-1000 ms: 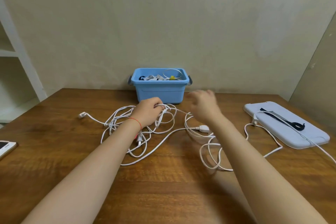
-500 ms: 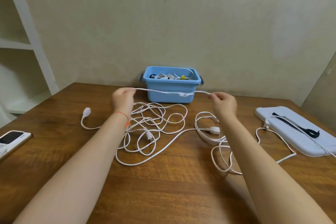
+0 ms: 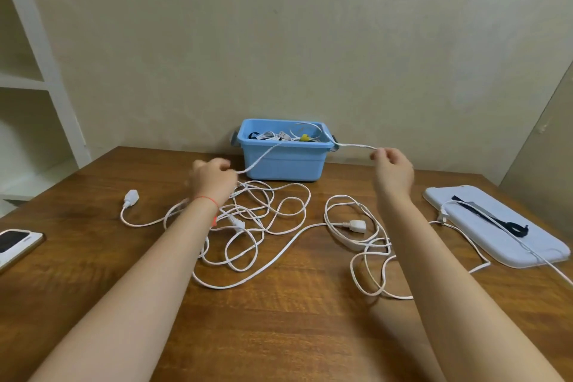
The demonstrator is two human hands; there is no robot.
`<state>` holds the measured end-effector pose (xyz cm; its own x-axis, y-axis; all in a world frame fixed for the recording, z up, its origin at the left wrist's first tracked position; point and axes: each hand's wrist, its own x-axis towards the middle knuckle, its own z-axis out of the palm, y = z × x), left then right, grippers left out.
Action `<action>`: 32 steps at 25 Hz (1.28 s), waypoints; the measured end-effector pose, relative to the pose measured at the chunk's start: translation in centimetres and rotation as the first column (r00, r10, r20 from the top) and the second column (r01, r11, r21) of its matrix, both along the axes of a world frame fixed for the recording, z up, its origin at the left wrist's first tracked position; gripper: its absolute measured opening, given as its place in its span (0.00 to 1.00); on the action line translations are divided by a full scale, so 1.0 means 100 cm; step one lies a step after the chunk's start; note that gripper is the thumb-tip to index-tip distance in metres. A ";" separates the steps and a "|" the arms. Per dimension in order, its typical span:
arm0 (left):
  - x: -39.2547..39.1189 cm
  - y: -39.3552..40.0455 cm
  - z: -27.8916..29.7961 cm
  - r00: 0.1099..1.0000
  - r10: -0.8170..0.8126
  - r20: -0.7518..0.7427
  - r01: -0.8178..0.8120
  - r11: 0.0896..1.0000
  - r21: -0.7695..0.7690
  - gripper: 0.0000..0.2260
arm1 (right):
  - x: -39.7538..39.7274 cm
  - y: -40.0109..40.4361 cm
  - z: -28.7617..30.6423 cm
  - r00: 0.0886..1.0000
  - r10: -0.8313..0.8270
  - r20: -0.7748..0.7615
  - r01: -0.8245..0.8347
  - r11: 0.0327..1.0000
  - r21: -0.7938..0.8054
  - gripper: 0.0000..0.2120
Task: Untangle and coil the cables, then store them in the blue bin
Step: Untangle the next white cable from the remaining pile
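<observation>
My left hand is motion-blurred — its grip on the cable unclear. The phone is cut off at the left edge; bin contents too small to sort out.

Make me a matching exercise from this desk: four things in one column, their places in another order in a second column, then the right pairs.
1. blue bin
2. phone
3. bin lid
4. white cable

A. table's left edge
B. stretched between left hand and right hand
C. against the wall, at the table's back
D. flat on the table's right side

Pairs: 1-C, 2-A, 3-D, 4-B
</observation>
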<state>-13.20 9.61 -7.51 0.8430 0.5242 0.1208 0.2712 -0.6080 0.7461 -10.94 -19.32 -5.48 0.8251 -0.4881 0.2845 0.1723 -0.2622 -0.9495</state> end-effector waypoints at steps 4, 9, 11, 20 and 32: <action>-0.014 -0.067 0.033 0.804 -0.445 0.395 0.430 0.893 0.132 0.22 | -0.025 0.026 0.022 0.816 0.567 -0.113 -0.578 0.797 -0.176 0.13; -0.029 -0.119 0.070 0.655 -0.547 0.522 0.737 0.616 -0.279 0.04 | -0.035 0.013 0.033 0.686 0.710 -0.157 -0.725 0.653 -0.216 0.17; -0.027 -0.121 0.070 0.711 -0.549 0.440 0.699 0.623 -0.351 0.06 | -0.038 0.005 0.028 0.658 0.721 -0.216 -0.752 0.621 -0.220 0.18; -0.018 -0.087 0.041 0.608 -0.734 0.304 0.630 0.213 -0.746 0.13 | -0.036 -0.028 0.012 0.528 0.847 0.058 -0.815 0.485 0.317 0.16; -0.008 -0.102 0.038 0.836 -0.518 0.183 0.543 0.730 -0.415 0.05 | -0.045 -0.003 0.019 0.555 0.828 -0.078 -0.825 0.560 0.082 0.17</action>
